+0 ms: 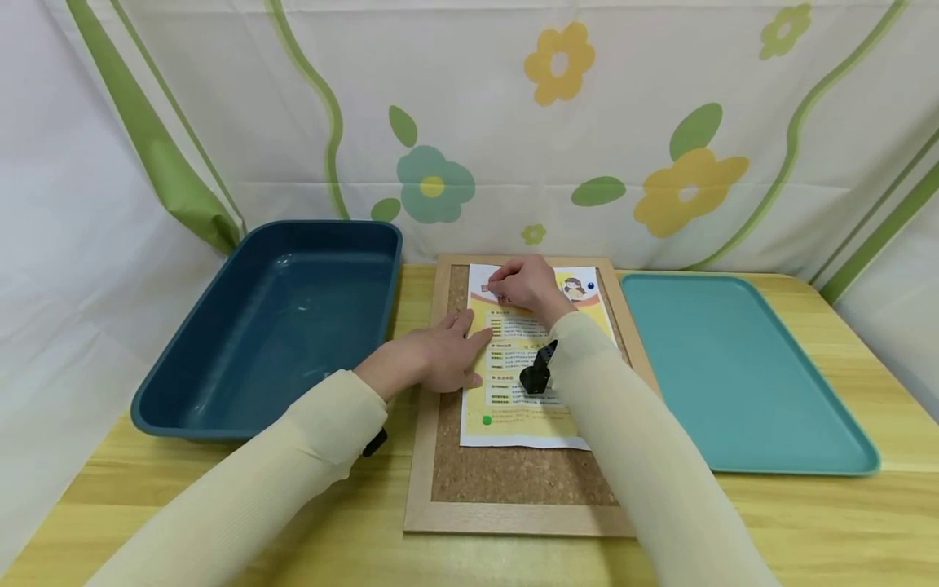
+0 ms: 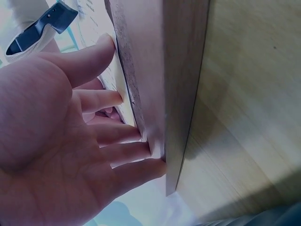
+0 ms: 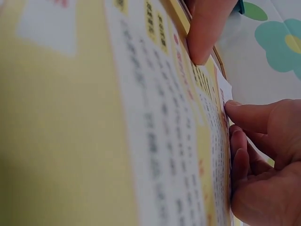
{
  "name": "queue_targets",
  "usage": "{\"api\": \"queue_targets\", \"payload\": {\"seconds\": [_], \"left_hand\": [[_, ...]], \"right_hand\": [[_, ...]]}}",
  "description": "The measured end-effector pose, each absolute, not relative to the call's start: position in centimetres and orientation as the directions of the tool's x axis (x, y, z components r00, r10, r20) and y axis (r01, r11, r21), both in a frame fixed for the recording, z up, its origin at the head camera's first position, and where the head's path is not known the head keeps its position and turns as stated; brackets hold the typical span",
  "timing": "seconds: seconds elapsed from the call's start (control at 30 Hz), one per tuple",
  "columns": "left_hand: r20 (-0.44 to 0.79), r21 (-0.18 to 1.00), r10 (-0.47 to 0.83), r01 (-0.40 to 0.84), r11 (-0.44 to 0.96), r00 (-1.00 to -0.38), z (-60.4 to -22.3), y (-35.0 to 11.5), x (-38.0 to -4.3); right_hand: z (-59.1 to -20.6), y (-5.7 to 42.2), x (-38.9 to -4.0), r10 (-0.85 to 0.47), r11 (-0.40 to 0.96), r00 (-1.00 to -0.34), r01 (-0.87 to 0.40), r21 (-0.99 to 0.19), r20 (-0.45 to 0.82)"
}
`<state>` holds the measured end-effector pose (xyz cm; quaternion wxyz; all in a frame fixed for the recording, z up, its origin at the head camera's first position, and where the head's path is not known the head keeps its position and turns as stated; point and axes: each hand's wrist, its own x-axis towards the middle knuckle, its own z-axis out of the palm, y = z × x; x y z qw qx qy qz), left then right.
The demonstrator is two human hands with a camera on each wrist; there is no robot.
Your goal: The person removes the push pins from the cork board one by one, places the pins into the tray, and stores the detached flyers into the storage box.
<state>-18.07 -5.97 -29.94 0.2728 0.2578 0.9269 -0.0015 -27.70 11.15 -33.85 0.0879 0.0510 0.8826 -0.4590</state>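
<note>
A printed yellow-and-white poster (image 1: 513, 432) lies on a cork board (image 1: 521, 481) with a pale wooden frame (image 1: 513, 518). My left hand (image 1: 447, 356) spreads across the poster's left edge and the frame, fingers straight; its fingertips (image 2: 165, 165) reach the frame. Up at the poster's top left, my right hand (image 1: 530, 284) bends its fingers in close, with the thumb (image 3: 249, 115) against the paper's edge. I cannot tell what it pinches. A blue pushpin (image 1: 590, 285) sits at the poster's top right corner, and a small green pushpin (image 1: 487, 420) near its bottom left.
To the left stands a deep dark-blue basin (image 1: 267, 424), close beside the board. A flat teal tray (image 1: 748, 367) lies on the right. Behind the wooden table (image 1: 330, 522) hangs a flowered curtain (image 1: 506, 147).
</note>
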Motion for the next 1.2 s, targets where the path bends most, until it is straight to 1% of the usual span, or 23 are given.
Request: {"api": "queue_targets", "payload": {"seconds": [0.4, 0.83, 1.2], "left_hand": [[-0.506, 0.099, 0.469, 0.492, 0.865, -0.723, -29.8, -5.6, -18.1], [-0.498, 0.106, 0.475, 0.493, 0.864, -0.726, -29.9, -5.5, -18.0], [-0.489, 0.115, 0.48, 0.491, 0.863, -0.729, -30.0, -5.7, -17.7]], "right_hand": [[-33.8, 11.9, -27.8, -0.029, 0.547, -0.972, 0.18, -0.817, -0.234], [-33.5, 12.6, -27.9, -0.061, 0.544, -0.96, 0.199, -0.815, -0.275], [-32.6, 13.8, -27.1, -0.1, 0.531, -0.966, 0.153, -0.834, -0.24]]}}
